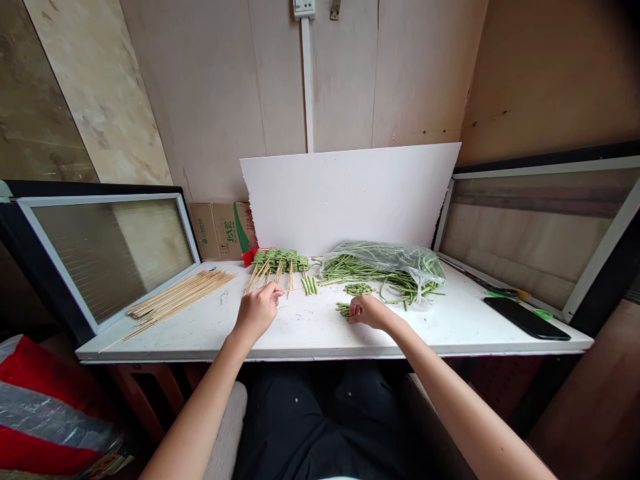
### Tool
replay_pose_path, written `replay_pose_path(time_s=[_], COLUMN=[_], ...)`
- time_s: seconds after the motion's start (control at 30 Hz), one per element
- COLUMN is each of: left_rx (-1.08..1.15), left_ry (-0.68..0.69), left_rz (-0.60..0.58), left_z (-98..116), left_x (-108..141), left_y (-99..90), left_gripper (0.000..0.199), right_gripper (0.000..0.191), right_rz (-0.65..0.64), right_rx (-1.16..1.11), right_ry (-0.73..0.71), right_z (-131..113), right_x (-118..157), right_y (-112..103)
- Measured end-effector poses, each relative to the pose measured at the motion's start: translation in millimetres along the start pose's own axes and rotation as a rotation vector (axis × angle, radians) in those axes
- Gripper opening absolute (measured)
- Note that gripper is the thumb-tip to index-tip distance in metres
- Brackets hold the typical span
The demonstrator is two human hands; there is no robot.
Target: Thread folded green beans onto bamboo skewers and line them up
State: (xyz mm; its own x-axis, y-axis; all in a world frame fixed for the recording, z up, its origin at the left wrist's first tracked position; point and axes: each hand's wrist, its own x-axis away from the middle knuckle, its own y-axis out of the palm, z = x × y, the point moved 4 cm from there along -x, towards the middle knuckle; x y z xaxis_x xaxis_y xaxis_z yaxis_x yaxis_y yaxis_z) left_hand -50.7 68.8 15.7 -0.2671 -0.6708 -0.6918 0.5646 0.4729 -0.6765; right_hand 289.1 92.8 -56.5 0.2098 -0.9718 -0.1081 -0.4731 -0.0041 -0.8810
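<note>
My left hand [259, 305] is closed on a thin bamboo skewer [293, 289], whose far end carries several short green bean pieces [309, 285] side by side. My right hand [367, 312] reaches down to a small pile of cut bean pieces [343, 309] on the white table; its fingers are bent together, and whether a piece is between them is hidden. Just behind lies another pile of cut pieces [359, 289]. Beyond my left hand, finished bean skewers [283, 259] are stacked with their bare sticks pointing toward me.
Loose bamboo skewers [185, 293] lie at the left of the table [280, 343]. Long green beans in a clear plastic bag [390, 261] rest at the back right. A black phone [526, 318] lies near the right edge. A cardboard box [220, 230] and a white board [350, 197] stand behind.
</note>
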Motion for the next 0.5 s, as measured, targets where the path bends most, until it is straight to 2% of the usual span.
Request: replay_pose_path(time_s=[0.2, 0.33, 0.4, 0.5], left_rx=[0.016, 0.040, 0.051, 0.065], left_ry=[-0.014, -0.015, -0.008, 0.003], left_rz=[-0.016, -0.005, 0.003, 0.017], left_z=[1.8, 2.5, 2.5, 2.7], left_x=[-0.5, -1.0, -1.1, -1.0], left_y=[-1.4, -3.1, -3.3, -3.2], left_gripper=[0.022, 0.022, 0.022, 0.020], right_gripper=[0.016, 0.016, 0.023, 0.040], right_rz=[0.024, 0.138, 0.173, 0.186], right_rx=[-0.071, -0.219, -0.377, -0.775], right_ry=[-0.120, -0.217, -0.221, -0.186], right_z=[-16.3, -25.0, -27.3, -29.2], right_x=[4.2, 5.4, 6.3, 7.8], right_y=[-5.5, -21.8, -29.3, -35.8])
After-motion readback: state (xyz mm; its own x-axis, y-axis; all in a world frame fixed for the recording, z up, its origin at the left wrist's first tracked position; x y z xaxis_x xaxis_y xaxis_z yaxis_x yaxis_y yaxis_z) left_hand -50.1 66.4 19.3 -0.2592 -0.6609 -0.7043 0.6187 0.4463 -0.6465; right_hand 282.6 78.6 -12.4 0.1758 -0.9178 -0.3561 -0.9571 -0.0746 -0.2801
